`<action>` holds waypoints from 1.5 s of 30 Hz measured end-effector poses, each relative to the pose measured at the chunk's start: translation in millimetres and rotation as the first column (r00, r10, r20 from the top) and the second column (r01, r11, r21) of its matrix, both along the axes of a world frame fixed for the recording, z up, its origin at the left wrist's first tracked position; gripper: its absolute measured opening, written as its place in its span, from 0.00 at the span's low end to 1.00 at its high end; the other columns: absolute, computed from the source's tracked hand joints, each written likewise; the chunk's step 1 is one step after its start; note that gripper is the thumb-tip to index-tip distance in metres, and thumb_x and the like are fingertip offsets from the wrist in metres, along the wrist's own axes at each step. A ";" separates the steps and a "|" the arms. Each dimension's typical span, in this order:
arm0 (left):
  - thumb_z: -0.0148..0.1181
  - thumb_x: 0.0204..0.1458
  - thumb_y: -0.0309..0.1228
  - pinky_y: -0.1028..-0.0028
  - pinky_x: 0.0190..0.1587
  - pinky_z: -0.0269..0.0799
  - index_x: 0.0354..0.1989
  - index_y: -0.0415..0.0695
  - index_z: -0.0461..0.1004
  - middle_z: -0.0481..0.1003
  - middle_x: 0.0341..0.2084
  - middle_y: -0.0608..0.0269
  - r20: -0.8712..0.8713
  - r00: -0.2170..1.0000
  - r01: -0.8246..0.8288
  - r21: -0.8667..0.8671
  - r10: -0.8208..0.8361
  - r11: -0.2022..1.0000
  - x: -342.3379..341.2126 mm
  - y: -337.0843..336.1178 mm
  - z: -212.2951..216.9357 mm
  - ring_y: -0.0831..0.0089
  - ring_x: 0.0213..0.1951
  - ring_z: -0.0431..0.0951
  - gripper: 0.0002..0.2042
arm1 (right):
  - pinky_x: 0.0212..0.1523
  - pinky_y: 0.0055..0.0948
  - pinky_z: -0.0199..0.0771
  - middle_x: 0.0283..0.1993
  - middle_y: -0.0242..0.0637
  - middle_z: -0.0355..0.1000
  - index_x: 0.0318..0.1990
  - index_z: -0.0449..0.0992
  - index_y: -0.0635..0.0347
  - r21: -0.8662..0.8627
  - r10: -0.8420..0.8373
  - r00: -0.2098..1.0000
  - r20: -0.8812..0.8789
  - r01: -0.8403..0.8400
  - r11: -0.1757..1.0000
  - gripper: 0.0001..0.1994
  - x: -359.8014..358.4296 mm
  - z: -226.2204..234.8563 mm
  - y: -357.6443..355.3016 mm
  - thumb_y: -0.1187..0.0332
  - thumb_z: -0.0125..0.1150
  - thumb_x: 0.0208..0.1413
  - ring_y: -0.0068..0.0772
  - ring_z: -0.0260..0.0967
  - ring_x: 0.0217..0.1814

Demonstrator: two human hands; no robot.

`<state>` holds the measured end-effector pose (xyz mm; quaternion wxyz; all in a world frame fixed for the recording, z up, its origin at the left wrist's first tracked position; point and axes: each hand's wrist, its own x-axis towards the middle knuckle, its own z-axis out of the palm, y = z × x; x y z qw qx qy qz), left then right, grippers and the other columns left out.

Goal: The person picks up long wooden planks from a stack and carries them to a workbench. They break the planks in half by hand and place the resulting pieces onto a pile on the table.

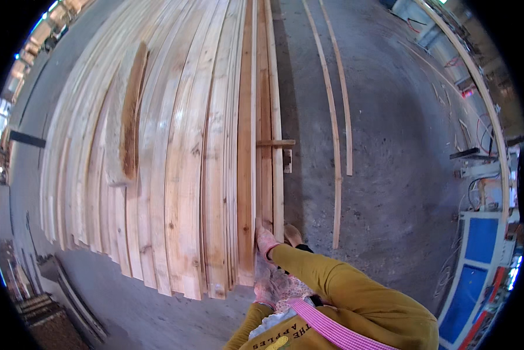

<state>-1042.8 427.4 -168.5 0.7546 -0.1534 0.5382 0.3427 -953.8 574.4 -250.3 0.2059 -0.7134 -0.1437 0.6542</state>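
Note:
My right hand (266,240), in a pinkish work glove, closes on the near part of a narrow wooden board (254,116) along the right side of a wide layer of boards. My left hand (265,290), gloved alike, is lower down, beside the near end of a brown board (246,221). Its fingers are not clear enough to tell whether they grip anything. Right of the narrow board, another pale board (277,175) runs lengthwise. A short crosspiece (276,143) sticks out from under the boards there.
A thick timber offcut (125,125) lies on top of the pale boards (183,221). Two long thin strips (335,146) lie on the grey floor to the right. Beyond them stands a machine with blue panels (482,240). More timber (52,321) is stacked at the lower left.

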 end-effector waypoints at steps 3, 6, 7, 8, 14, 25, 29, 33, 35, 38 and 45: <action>0.57 0.57 0.46 0.60 0.42 0.75 0.44 0.45 0.73 0.75 0.32 0.60 -0.037 0.995 0.098 0.006 -0.098 0.995 -3.2 2.5 4.1 0.61 0.35 0.76 0.17 | 0.66 0.42 0.54 0.60 0.61 0.65 0.63 0.63 0.66 0.035 0.228 0.963 0.142 -0.235 0.971 0.33 15.0 71.0 14.4 0.46 0.30 0.66 0.56 0.57 0.68; 0.57 0.57 0.46 0.60 0.40 0.75 0.44 0.45 0.73 0.75 0.32 0.60 -0.094 0.979 0.183 0.024 -0.180 0.983 -3.3 7.7 13.3 0.61 0.34 0.76 0.17 | 0.60 0.43 0.63 0.53 0.58 0.70 0.61 0.64 0.65 0.280 0.574 0.647 0.502 -0.750 0.599 0.22 27.4 44.7 -10.6 0.62 0.40 0.64 0.57 0.64 0.61; 0.57 0.57 0.46 0.60 0.40 0.75 0.43 0.44 0.73 0.75 0.32 0.60 -0.120 0.974 0.197 0.026 -0.193 0.980 -6.0 11.6 12.3 0.61 0.34 0.76 0.17 | 0.57 0.43 0.66 0.50 0.55 0.71 0.59 0.65 0.63 0.363 0.505 0.614 0.607 -0.779 0.511 0.20 31.0 60.1 -23.9 0.67 0.42 0.61 0.55 0.66 0.58; 0.57 0.57 0.46 0.60 0.39 0.76 0.43 0.44 0.73 0.75 0.32 0.60 -0.135 0.973 0.195 0.032 -0.189 0.980 -10.0 12.6 8.9 0.61 0.34 0.76 0.17 | 0.55 0.42 0.69 0.47 0.52 0.71 0.57 0.66 0.61 0.424 0.420 0.576 0.701 -0.811 0.404 0.19 33.9 78.9 -39.4 0.73 0.43 0.57 0.53 0.68 0.54; 0.56 0.56 0.46 0.50 0.41 0.75 0.42 0.45 0.68 0.71 0.38 0.54 -0.087 0.996 -0.024 -0.071 0.018 0.997 -24.8 36.6 -38.1 0.52 0.40 0.75 0.17 | 0.57 0.37 0.69 0.57 0.49 0.68 0.56 0.68 0.57 0.378 0.523 0.498 0.692 -0.867 0.325 0.18 46.7 109.5 -104.5 0.71 0.46 0.58 0.51 0.67 0.58; 0.53 0.58 0.49 0.49 0.52 0.69 0.58 0.42 0.63 0.69 0.54 0.50 0.116 0.957 0.246 0.171 -0.268 0.954 3.2 27.6 108.6 0.48 0.51 0.70 0.27 | 0.44 0.37 0.72 0.44 0.43 0.72 0.48 0.70 0.59 0.531 0.324 0.669 0.669 -0.736 0.420 0.14 138.8 179.7 -169.6 0.62 0.53 0.58 0.45 0.71 0.47; 0.52 0.59 0.49 0.55 0.46 0.72 0.56 0.42 0.68 0.73 0.48 0.51 0.206 0.810 0.374 0.540 -0.549 0.754 -15.5 22.9 193.7 0.54 0.45 0.74 0.25 | 0.36 0.35 0.70 0.38 0.39 0.73 0.43 0.72 0.55 0.647 0.177 0.807 0.564 -0.565 0.512 0.11 164.0 113.9 -221.4 0.62 0.53 0.56 0.39 0.71 0.38; 0.55 0.59 0.46 0.62 0.41 0.73 0.58 0.40 0.68 0.75 0.41 0.55 -0.643 0.719 0.653 0.494 -0.264 0.574 -19.1 92.4 338.5 0.62 0.38 0.75 0.25 | 0.36 0.43 0.70 0.34 0.45 0.73 0.37 0.70 0.56 0.453 0.199 0.754 0.627 -0.560 0.694 0.09 176.6 129.0 -275.0 0.61 0.55 0.54 0.49 0.72 0.39; 0.55 0.59 0.43 0.65 0.46 0.73 0.61 0.38 0.65 0.75 0.47 0.54 -0.800 0.597 0.697 0.551 0.055 0.459 -56.0 156.4 324.5 0.62 0.46 0.77 0.26 | 0.35 0.47 0.69 0.34 0.47 0.73 0.34 0.69 0.57 0.369 0.260 0.674 0.691 -0.638 0.675 0.10 168.8 160.2 -296.8 0.60 0.56 0.54 0.53 0.73 0.40; 0.61 0.52 0.47 0.65 0.63 0.62 0.67 0.46 0.58 0.61 0.64 0.45 -0.975 0.010 0.865 0.119 0.220 0.488 -108.5 225.0 323.3 0.53 0.62 0.65 0.36 | 0.36 0.49 0.69 0.33 0.51 0.72 0.34 0.68 0.56 0.274 0.365 0.583 0.726 -0.731 0.625 0.10 149.8 182.4 -309.0 0.60 0.56 0.53 0.56 0.72 0.39; 0.64 0.42 0.54 0.63 0.67 0.57 0.71 0.49 0.50 0.53 0.68 0.46 -0.914 -0.401 0.745 -0.362 -0.057 0.560 -155.8 348.0 292.4 0.52 0.67 0.57 0.48 | 0.39 0.48 0.70 0.35 0.50 0.72 0.35 0.68 0.56 0.218 0.360 0.638 0.681 -0.646 0.731 0.09 85.4 189.4 -269.6 0.61 0.55 0.55 0.58 0.71 0.42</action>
